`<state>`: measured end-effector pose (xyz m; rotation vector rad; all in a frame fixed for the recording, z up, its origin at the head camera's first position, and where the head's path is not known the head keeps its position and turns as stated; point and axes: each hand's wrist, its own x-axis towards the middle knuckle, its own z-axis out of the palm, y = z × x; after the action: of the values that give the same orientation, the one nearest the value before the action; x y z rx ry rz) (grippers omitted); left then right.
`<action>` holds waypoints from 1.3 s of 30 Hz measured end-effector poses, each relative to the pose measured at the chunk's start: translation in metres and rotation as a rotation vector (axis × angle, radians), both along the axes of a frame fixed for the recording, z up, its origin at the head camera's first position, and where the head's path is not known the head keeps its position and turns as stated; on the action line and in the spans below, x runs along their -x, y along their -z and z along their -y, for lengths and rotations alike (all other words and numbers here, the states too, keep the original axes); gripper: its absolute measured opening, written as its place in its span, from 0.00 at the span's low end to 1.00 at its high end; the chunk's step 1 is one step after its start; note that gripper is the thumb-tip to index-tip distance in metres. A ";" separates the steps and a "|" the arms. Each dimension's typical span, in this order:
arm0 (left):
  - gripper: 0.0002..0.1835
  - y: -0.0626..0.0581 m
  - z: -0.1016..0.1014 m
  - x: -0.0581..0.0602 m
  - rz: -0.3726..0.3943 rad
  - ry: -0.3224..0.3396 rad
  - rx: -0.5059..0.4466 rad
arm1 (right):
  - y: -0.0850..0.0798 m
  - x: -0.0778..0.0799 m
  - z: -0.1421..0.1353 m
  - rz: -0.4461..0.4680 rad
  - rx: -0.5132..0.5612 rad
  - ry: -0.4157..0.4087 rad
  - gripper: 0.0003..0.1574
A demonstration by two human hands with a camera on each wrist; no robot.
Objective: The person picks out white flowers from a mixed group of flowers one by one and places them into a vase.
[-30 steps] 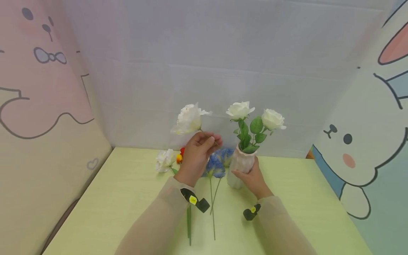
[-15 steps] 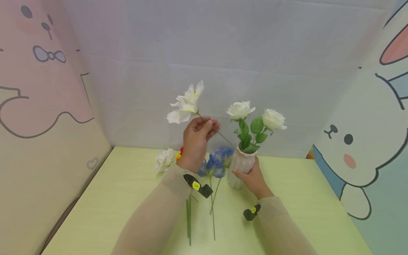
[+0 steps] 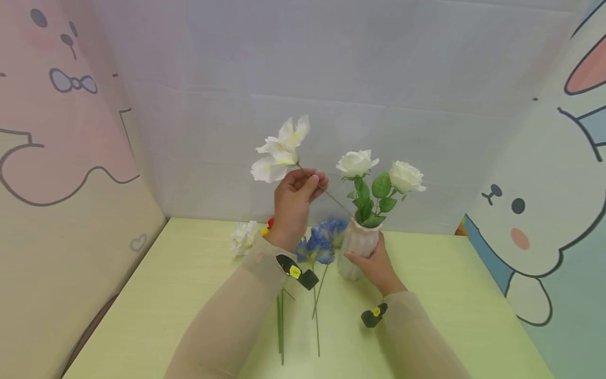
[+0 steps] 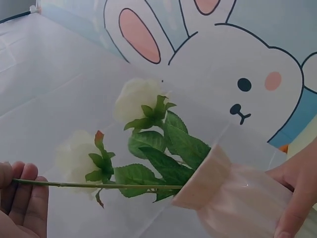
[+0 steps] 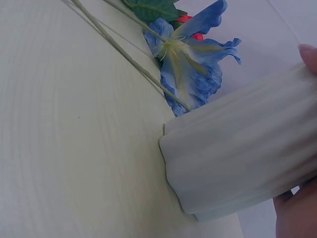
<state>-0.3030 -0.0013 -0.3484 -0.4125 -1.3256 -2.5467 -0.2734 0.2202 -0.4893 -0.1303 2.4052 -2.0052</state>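
Note:
Between thumb and fingers my left hand (image 3: 294, 208) pinches the thin green stem (image 4: 99, 186) of a white flower (image 3: 282, 150) with broad ruffled petals. The stem slants down to the right, its lower end at the mouth of the white fluted vase (image 3: 357, 245); in the left wrist view it passes the rim, though how deep it goes is hidden. Two white roses (image 3: 405, 177) with green leaves stand in the vase. My right hand (image 3: 379, 268) grips the vase from its right side, thumb across the front. The vase stands on the table.
Blue flowers (image 3: 316, 247) with thin stems lie on the yellow-green table (image 3: 199, 295), left of the vase. Farther left lie another white flower (image 3: 245, 238) and a red and orange bloom (image 3: 268, 227), partly behind my left wrist. A pale wall (image 3: 213, 131) rises behind the table.
My left hand has risen and tilted the white flower, so its bloom is higher and its stem now reaches the vase mouth. The right hand and vase have stayed in place.

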 end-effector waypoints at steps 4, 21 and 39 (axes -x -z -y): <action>0.05 -0.001 -0.004 -0.001 -0.023 0.004 0.088 | -0.009 -0.006 0.003 -0.005 -0.002 -0.006 0.60; 0.08 0.013 -0.022 0.005 -0.136 0.054 0.377 | 0.023 0.013 -0.006 -0.031 0.008 0.013 0.60; 0.14 0.029 -0.047 0.009 -0.174 -0.057 0.887 | 0.024 0.012 -0.006 -0.075 -0.070 0.061 0.61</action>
<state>-0.3120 0.0458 -0.3771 -0.7032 -2.2790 -1.6880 -0.2857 0.2261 -0.5135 -0.1345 2.5515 -1.9723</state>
